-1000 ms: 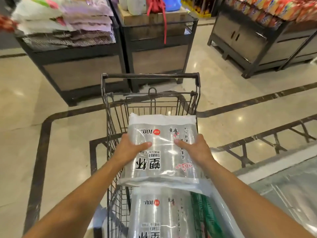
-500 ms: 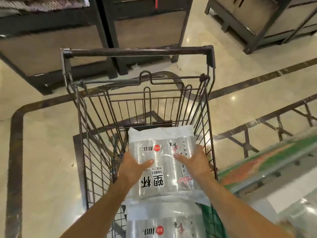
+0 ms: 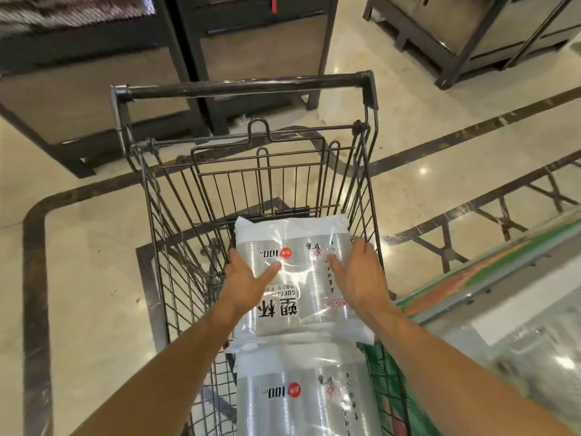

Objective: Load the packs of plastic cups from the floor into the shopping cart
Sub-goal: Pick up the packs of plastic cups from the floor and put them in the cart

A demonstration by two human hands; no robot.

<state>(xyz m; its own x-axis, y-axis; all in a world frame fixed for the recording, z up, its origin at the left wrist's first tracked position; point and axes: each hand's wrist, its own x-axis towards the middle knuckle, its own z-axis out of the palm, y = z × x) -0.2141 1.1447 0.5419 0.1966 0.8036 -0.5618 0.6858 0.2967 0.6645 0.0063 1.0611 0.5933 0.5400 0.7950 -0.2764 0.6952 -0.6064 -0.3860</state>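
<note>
The shopping cart [image 3: 163,215] is a basket of thin dark wire in a grid, with straight walls that narrow toward the bottom and a round dark handle bar [image 3: 245,86] across the far end. A folded wire seat flap [image 3: 261,171] leans against that end.

Both hands grip the upper pack [image 3: 295,269], a soft, glossy sleeve of clear film with ribbed stacks of plastic cups lying side by side inside it, a white band at its far end and black and red print on top. The left hand [image 3: 248,278] curls round the pack's left edge with its thumb laid flat on the film. The right hand [image 3: 361,275] clasps the right edge the same way.

The pack sits inside the basket, its near end overlapping the lower pack [image 3: 298,398], which has the same film and print and lies against a green wrapper [image 3: 388,391] by the right wall.

The upper pack's right edge and the right hand's fingertips are just beside the right wire wall. On the left a wide gap separates the pack from the wall, and open basket lies between its far end and the flap.

Around the cart spreads a polished cream stone floor [image 3: 94,262] with dark inlaid strips [image 3: 34,278]. Dark-framed display stands [image 3: 94,89] stand beyond the handle, and a green-edged case [image 3: 471,278] is close on the right.
</note>
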